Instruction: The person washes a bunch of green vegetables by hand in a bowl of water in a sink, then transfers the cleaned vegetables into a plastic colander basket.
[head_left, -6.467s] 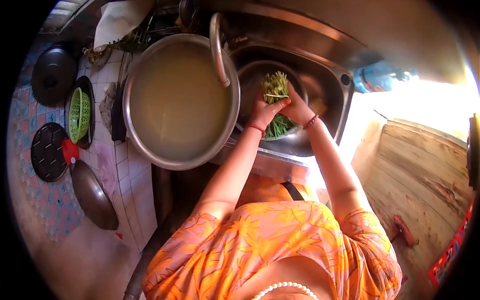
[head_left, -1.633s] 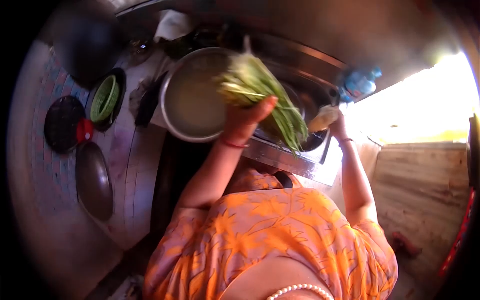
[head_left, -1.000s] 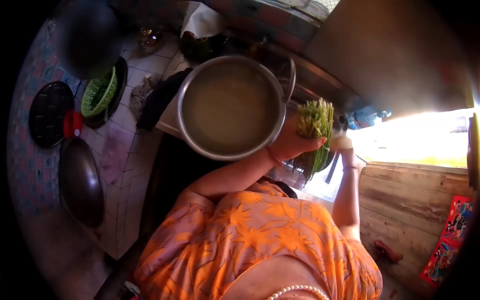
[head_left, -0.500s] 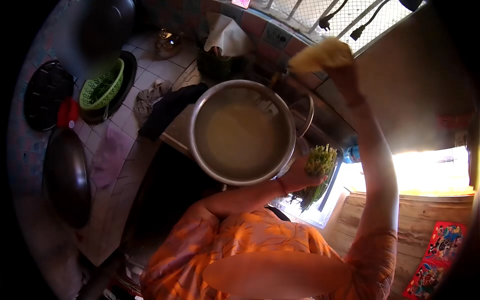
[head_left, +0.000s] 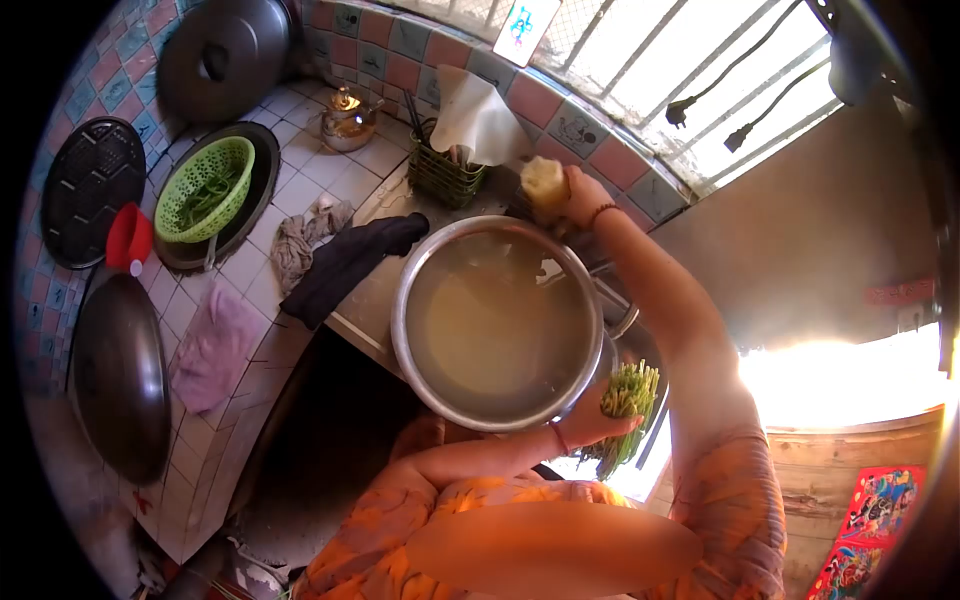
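Note:
My left hand (head_left: 592, 418) is wrapped round a bunch of green stalks (head_left: 628, 392), cut ends up, at the lower right of a large metal basin (head_left: 400, 335). The basin holds cloudy liquid. Beyond the basin's far right edge, my right hand (head_left: 583, 198) grips a pale yellowish piece (head_left: 544, 182) that I cannot identify, beside a green basket (head_left: 448, 175) holding utensils and a white sheet (head_left: 478, 115). The faucet (head_left: 625, 322) shows only partly, right of the basin.
On the tiled counter at the left are a green colander (head_left: 165, 205) with greens, a dark cloth (head_left: 350, 262), a pink cloth (head_left: 215, 350), a teapot (head_left: 348, 122) and large lids (head_left: 228, 60). Two plugs (head_left: 680, 110) hang before the barred window.
The view has swung left, towards the counter and window. My left hand has lifted the stalks out of the sink. My right hand left them, took hold of the yellowish piece and carried it behind the basin.

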